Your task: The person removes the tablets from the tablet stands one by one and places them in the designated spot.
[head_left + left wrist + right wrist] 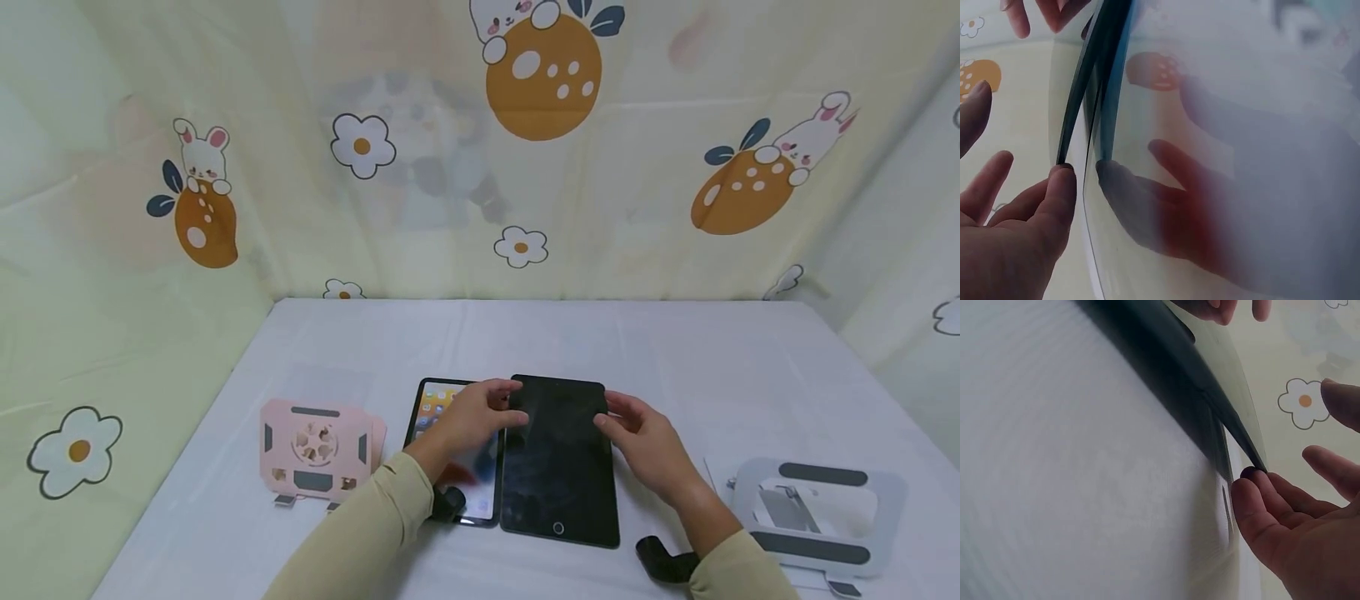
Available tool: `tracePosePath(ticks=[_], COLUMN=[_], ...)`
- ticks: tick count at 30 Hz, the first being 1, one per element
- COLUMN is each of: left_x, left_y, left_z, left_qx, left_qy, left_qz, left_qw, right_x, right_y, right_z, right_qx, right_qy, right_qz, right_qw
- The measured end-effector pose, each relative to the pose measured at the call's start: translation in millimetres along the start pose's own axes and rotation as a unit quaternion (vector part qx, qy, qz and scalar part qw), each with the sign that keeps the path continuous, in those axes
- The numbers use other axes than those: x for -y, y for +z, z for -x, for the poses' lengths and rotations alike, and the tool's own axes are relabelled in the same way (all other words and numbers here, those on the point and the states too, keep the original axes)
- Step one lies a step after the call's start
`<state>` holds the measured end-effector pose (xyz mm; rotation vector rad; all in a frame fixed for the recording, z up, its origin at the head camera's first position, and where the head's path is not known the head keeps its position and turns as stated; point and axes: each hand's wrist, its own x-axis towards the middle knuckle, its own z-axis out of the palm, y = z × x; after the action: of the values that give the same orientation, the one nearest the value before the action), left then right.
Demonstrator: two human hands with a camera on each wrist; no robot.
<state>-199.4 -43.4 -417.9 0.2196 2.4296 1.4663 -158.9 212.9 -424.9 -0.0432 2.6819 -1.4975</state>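
A black tablet [561, 467] lies screen up between the two hands. The left hand [476, 414] is at its upper left edge; in the left wrist view its lower fingertips [1063, 181] touch the tablet's side while the thumb stands apart. Opposite it, the right hand [648, 446] is at the upper right edge. Its lower fingertips [1250, 495] meet that edge in the right wrist view, thumb and forefinger spread away. A second tablet [480, 492] with a lit home screen is directly to the left, partly covered by the left arm, and reflects the left hand.
A pink stand [315, 400] with grey pads lies on the left of the white-covered table [450, 333]. On the right is a pale grey stand [892, 517] with dark strips. Patterned curtains [420, 200] hang behind and beside the table.
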Motion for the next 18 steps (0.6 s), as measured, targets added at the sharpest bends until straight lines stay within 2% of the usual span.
tracePosePath(ticks=[18], left_x=[2.6], left_y=[1.2], left_z=[-2.5], left_qx=[0.021], left_qy=[-0.009], left_qz=[0.015], left_qw=[0.9996], right_x=[-1.4], right_y=[1.8], right_z=[1.1], right_qx=[0.022], right_qy=[0.01], right_qz=[0.016], right_qw=[0.9996])
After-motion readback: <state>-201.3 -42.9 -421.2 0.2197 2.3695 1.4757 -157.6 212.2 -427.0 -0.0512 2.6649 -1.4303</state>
